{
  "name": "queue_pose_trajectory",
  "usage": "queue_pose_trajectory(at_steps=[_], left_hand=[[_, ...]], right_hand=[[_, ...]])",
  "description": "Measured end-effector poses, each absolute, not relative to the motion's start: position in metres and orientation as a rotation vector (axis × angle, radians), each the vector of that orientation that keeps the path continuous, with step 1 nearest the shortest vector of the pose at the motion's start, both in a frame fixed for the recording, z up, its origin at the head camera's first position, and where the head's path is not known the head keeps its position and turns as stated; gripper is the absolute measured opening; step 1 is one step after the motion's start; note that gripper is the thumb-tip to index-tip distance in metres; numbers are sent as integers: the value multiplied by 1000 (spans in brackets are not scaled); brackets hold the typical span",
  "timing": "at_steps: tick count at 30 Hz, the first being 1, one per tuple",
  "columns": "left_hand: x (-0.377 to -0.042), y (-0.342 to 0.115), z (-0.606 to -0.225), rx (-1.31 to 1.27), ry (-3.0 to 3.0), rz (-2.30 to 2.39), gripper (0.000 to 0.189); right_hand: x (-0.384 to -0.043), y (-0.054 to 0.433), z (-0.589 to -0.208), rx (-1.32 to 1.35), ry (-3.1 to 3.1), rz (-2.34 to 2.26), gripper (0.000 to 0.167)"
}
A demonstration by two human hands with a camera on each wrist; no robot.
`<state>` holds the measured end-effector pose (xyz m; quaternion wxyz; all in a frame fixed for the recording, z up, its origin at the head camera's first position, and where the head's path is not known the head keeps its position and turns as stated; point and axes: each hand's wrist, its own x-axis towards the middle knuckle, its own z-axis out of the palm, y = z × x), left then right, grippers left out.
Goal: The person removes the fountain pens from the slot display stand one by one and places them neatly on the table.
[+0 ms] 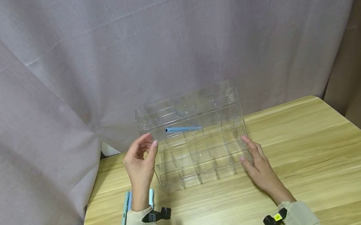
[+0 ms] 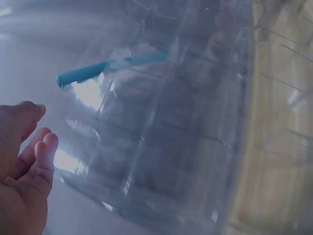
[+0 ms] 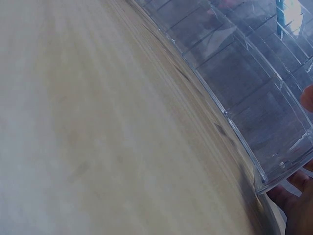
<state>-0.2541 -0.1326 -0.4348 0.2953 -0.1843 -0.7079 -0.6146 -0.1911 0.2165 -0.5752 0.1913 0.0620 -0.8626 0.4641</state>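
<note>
A clear plastic organizer [image 1: 201, 156] with rows of small compartments stands on the table. A blue pen [image 1: 183, 129] lies slanted in one of its upper rows, its dark-ringed end toward the left. My left hand [image 1: 140, 160] is raised at the organizer's left side, fingers loosely bent with nothing between them. In the left wrist view, the same pen [image 2: 83, 76] shows just beyond my fingertips. My right hand [image 1: 259, 165] holds the organizer's right front edge, thumb at the front and fingers along the side. The right wrist view has that corner between thumb and fingers [image 3: 281, 197].
Near my left forearm lie a green pen [image 1: 124, 214], a blue pen [image 1: 129, 201] partly hidden by the arm, and a pale cyan pen [image 1: 151, 197]. A grey curtain [image 1: 169, 43] hangs behind the wooden table [image 1: 317, 169].
</note>
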Motion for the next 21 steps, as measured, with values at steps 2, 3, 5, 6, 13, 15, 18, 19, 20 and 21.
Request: queue_pose_trajectory(at_steps=[2,3,5,6,13,15,18,19,20,21], left_hand=[[-258,-127,-430,-539,-1905,-1619,30],[-260,-124,-428,-570,-1918,-1608,31],[-264,-120,-425,-619,-1955,-1593,32],[-266,-119,-424,-641,-1975,-1591,33],[-275,-116,-419,-698,-2136,-1512,34],[-276,-116,-417,-703,-2180,-1461,33],[-279,-114,-415,-705,-2217,-1409,30],[-279,-114,-414,-702,-2224,-1398,28],[-280,-113,-414,-697,-2225,-1394,27],[-281,-112,-414,-694,-2221,-1395,26]], right_hand=[[-191,216,-575,178,-2415,1302,77],[-192,216,-576,178,-2413,1303,78],[-191,216,-575,176,-2415,1306,77],[-191,216,-575,173,-2418,1306,77],[-191,216,-574,174,-2434,1317,72],[-191,216,-574,172,-2433,1313,72],[-191,216,-574,165,-2430,1310,73],[-191,216,-575,165,-2428,1309,73],[-191,216,-574,165,-2427,1307,73],[-191,216,-574,168,-2424,1308,73]])
